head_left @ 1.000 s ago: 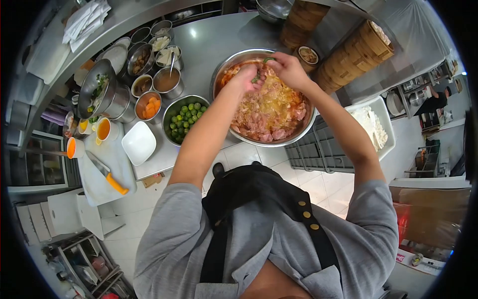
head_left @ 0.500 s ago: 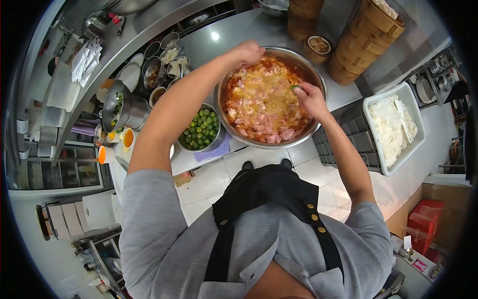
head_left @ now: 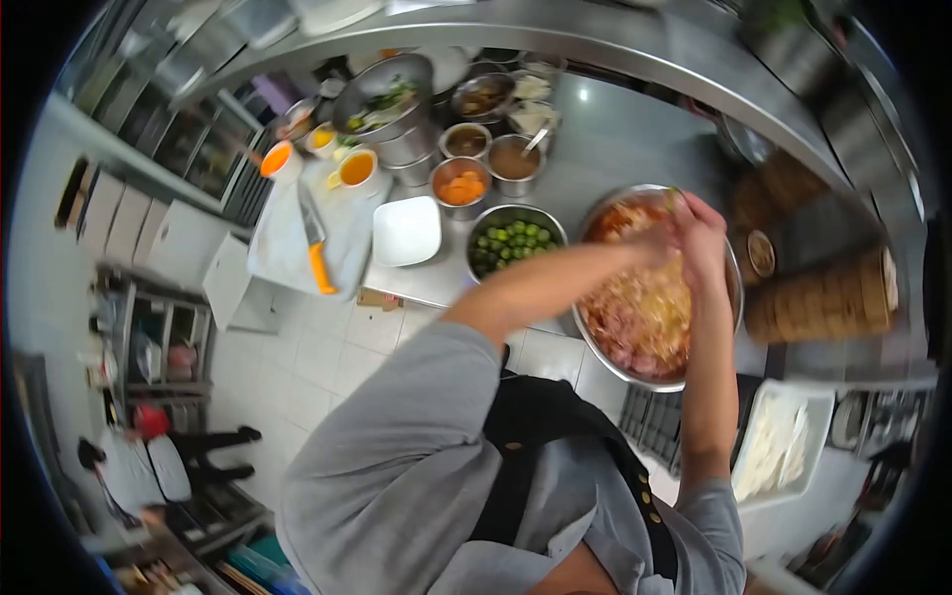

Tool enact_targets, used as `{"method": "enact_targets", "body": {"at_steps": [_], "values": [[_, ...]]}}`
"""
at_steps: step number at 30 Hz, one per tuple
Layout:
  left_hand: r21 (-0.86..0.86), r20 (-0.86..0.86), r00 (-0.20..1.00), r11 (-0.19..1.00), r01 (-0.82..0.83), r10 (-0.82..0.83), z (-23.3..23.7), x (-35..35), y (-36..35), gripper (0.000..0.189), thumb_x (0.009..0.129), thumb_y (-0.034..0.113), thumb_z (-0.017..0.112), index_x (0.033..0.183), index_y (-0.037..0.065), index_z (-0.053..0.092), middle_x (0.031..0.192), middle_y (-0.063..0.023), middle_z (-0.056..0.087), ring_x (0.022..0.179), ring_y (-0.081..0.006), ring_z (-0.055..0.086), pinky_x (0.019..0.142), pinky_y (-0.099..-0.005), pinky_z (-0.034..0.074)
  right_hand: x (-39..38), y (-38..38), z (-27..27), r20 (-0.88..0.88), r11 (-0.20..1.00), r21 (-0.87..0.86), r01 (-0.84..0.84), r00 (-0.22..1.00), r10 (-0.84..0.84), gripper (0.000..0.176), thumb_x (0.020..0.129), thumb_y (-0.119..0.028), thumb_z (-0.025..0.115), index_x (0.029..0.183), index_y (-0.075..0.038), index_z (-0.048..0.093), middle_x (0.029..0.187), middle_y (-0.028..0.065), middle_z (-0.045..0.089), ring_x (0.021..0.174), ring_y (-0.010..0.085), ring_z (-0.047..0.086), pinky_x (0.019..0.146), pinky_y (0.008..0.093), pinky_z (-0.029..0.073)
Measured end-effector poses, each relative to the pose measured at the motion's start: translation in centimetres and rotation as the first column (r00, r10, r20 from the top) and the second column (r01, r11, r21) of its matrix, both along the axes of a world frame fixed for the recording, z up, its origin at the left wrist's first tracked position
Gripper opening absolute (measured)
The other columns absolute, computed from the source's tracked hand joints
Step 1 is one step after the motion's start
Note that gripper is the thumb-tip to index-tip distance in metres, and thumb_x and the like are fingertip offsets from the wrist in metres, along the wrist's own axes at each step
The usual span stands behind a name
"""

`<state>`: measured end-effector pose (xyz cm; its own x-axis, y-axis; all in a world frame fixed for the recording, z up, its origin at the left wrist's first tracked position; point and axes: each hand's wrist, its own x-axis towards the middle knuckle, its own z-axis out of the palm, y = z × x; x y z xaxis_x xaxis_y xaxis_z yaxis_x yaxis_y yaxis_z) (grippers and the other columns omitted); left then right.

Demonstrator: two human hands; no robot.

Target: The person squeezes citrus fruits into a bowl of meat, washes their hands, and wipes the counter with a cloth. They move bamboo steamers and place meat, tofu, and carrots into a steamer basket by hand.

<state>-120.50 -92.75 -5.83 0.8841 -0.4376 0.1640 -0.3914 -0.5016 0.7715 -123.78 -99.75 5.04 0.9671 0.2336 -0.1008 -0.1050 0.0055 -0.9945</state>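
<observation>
A large steel bowl [head_left: 635, 380] holds raw meat pieces in red and yellow seasoning [head_left: 635, 322]. Over it, my right hand [head_left: 702, 233] is closed, with a small green lime [head_left: 674, 197] showing at its fingertips. My left hand [head_left: 652, 244] is beside it above the meat, smeared by motion, so its fingers cannot be made out. Left of the big bowl, below my left forearm, stands a steel bowl of small green limes [head_left: 511, 238].
A cutting board [head_left: 273, 253] carries an orange-handled knife [head_left: 312, 233]. Nearby are a white square dish [head_left: 407, 231], an orange-filled cup [head_left: 355, 169] and several steel pots. Bamboo steamers [head_left: 823, 302] stand right. Another person [head_left: 149, 466] is at far left.
The view has swung left, bringing the cutting board and another person into sight. My left hand has left the bowl's far rim and come beside my right hand.
</observation>
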Motion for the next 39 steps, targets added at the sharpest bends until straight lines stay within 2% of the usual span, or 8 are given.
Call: {"method": "enact_targets", "body": {"at_steps": [1,2,7,12,15,31,34,39], "values": [[-0.651,0.091,0.996,0.758,0.045,0.018,-1.6,-1.6,0.1,0.021,0.074,0.002,0.058,0.095,0.002,0.059,0.096,-0.0144,0.061,0.098,-0.0189,0.056,0.084,-0.0329,0.044,0.4,4.6,1.4,-0.009,0.992,0.051,-0.115,0.993,0.116,0.020,0.087,-0.016,0.056,0.100,-0.002,0.062,0.070,0.0001,0.056,0.055,0.0047,0.045,0.046,0.0183,0.033],[-0.757,0.030,0.999,0.652,0.031,-0.014,-2.6,-2.1,-0.5,0.020,0.075,0.004,0.057,0.095,0.002,0.059,0.095,-0.0149,0.061,0.097,-0.0198,0.056,0.083,-0.0334,0.044,0.9,9.6,2.7,-0.020,0.972,0.096,-0.214,0.976,0.217,0.020,0.087,-0.016,0.056,0.102,-0.002,0.061,0.073,0.0003,0.057,0.057,0.0050,0.047,0.047,0.0184,0.034],[-0.503,-0.562,0.827,0.788,-0.355,0.014,-4.9,-2.1,-0.8,0.020,0.079,0.013,0.054,0.094,0.001,0.058,0.094,-0.0172,0.061,0.095,-0.0239,0.057,0.082,-0.0361,0.045,3.0,26.2,3.9,-0.074,0.812,0.293,-0.505,0.835,0.545,0.013,0.085,-0.014,0.058,0.090,-0.002,0.061,0.076,0.0026,0.060,0.062,0.0088,0.052,0.052,0.0224,0.042],[-0.426,-0.647,0.756,0.776,-0.465,0.098,-6.2,-2.6,-0.1,0.026,0.083,0.022,0.050,0.094,-0.001,0.058,0.092,-0.0196,0.060,0.093,-0.0280,0.057,0.081,-0.0388,0.045,1.3,22.0,-6.9,0.026,0.221,-0.914,-0.340,0.493,0.869,0.018,0.071,-0.008,0.057,0.086,-0.004,0.066,0.081,0.0157,0.065,0.080,0.0262,0.063,0.070,0.0364,0.050],[-0.305,-0.675,0.711,0.804,-0.511,0.195,-6.9,-3.7,-0.6,0.032,0.086,0.028,0.048,0.094,-0.002,0.057,0.091,-0.0210,0.060,0.091,-0.0305,0.058,0.080,-0.0404,0.045,-2.7,20.8,-10.4,-0.145,-0.108,-0.989,-0.096,0.644,0.751,0.022,0.073,-0.018,0.062,0.090,-0.004,0.062,0.083,0.0186,0.063,0.080,0.0349,0.062,0.074,0.0432,0.050],[-0.432,-0.415,0.905,0.856,-0.284,0.091,-4.1,-8.1,-5.6,0.048,0.092,0.034,0.039,0.068,-0.005,0.055,0.058,-0.0218,0.056,0.049,-0.0314,0.058,0.050,-0.0419,0.047,-3.9,20.3,-16.0,0.253,0.191,-0.966,0.174,0.495,0.831,0.018,0.074,-0.013,0.052,0.086,-0.001,0.059,0.076,0.0158,0.061,0.074,0.0289,0.063,0.058,0.0372,0.052],[-0.582,-0.769,0.557,0.703,-0.409,-0.313,-4.4,-7.8,-5.0,0.046,0.092,0.035,0.041,0.059,0.003,0.045,0.047,-0.0051,0.043,0.037,-0.0147,0.044,0.034,-0.0305,0.038,-3.7,19.9,-15.0,0.243,0.237,-0.968,0.080,0.531,0.812,0.020,0.071,-0.016,0.056,0.085,-0.002,0.060,0.080,0.0145,0.062,0.075,0.0276,0.063,0.061,0.0388,0.052],[-0.547,-0.811,0.495,0.702,-0.456,-0.311,-3.3,-8.3,-6.1,0.040,0.092,0.038,0.043,0.064,0.011,0.036,0.045,0.0000,0.029,0.032,-0.0102,0.028,0.031,-0.0254,0.019,-4.4,19.4,-16.1,0.205,0.237,-0.971,0.018,0.573,0.794,0.018,0.074,-0.018,0.055,0.081,-0.008,0.068,0.088,0.0133,0.064,0.084,0.0289,0.063,0.056,0.0432,0.051]]}}
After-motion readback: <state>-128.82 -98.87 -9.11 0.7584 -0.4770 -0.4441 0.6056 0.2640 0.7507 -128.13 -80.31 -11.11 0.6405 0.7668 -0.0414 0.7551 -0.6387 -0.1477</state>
